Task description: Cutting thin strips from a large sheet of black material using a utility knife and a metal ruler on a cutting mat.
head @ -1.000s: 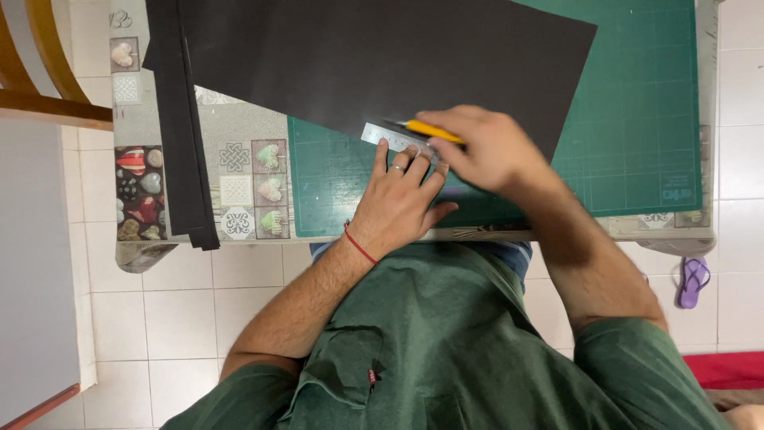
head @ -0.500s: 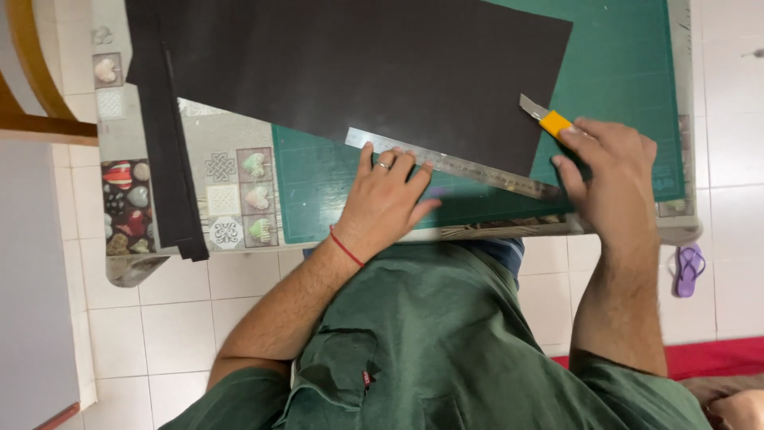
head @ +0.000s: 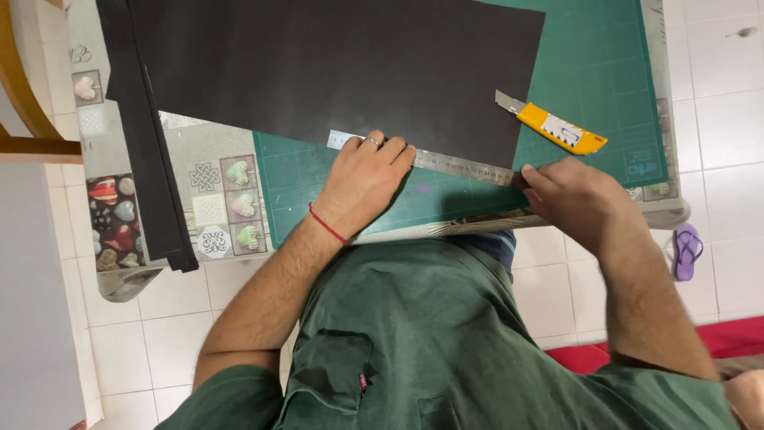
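Two hands: left hand (head: 362, 181), right hand (head: 577, 197) on metal ruler (head: 454, 163).

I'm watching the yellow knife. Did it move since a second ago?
Yes. The yellow knife has left the right hand and now lies on the green mat, beyond the ruler's right end.

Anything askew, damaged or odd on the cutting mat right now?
One thing: the yellow utility knife lies loose on the green cutting mat with its blade extended, close to the right hand. The black sheet and steel ruler run at a slant to the mat's grid; the left hand pins the ruler. No damage visible.
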